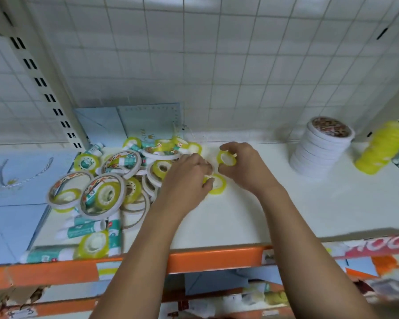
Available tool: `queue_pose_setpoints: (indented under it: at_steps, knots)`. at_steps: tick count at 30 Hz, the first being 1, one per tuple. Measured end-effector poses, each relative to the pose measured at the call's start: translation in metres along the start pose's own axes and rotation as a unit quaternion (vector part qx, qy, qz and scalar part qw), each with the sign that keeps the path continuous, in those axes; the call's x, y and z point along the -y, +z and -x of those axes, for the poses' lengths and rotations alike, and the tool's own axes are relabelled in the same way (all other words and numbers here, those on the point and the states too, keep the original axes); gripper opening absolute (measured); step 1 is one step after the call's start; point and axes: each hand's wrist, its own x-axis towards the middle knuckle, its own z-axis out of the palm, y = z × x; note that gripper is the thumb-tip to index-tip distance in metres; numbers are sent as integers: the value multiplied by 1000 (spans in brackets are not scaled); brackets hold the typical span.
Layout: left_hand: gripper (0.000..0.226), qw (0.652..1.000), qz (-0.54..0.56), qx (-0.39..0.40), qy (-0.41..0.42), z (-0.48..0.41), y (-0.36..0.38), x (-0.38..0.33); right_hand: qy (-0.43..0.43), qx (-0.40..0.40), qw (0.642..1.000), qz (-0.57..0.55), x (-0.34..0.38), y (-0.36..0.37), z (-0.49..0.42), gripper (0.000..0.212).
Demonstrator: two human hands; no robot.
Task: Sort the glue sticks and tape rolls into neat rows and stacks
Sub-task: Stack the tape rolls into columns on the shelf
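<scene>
The tape rolls and glue sticks lie mostly in a loose pile (124, 178) on the left half of the white shelf (240, 217); wide white-rimmed rolls (103, 195) with printed inner cores overlap one another there, some tilted; small yellow rolls (93, 244) sit among and inside them; teal-and-white glue sticks (81, 229) lie on their sides at the near left edge and at the back of the heap.

My right hand (244, 166) pinches one yellow roll (227, 158) between thumb and curled fingers, holding it up on edge just above the shelf; my left hand (187, 178) lies knuckles up beside it, fingers curled at the edge of the pile; its thumb touches a second yellow roll (217, 185) lying flat on the shelf, but whether the fingers grip anything I cannot tell.

To the right, well apart from the pile, stands a white stack (318, 153) of the wide rolls, leaning slightly, printed face on top; beside it, at the far right, a yellow stack (382, 148) of small rolls, tilted and blurred.

Pale blue paper bags (148, 120) stand against the tiled back wall behind the pile; the shelf has an orange front edge.
</scene>
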Motion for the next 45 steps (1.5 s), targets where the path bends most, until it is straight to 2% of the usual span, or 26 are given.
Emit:
queue_pose_setpoints:
  at_steps: [5,10,15,18,23,33,45]
  knots:
    - [32,996,-70,38,37,1,18,-8,15,-6,1000,9,-17,-4,25,50]
    - [31,993,-83,65,52,9,27,-19,9,-15,1000,0,-27,-4,49,50]
    - [21,993,6,88,73,18,36,-37,34,-25,999,5,-40,-9,68,52]
    - [21,991,55,110,52,20,42,-46,51,-32,998,16,-50,-17,82,52]
    - [21,989,110,100,27,11,48,-63,69,-54,995,41,-69,-37,104,50]
    - [29,986,122,97,53,-19,78,-146,98,-62,992,54,-137,-98,111,51]
    - [27,987,109,119,25,-71,145,-276,78,-56,994,47,-271,-200,93,53]
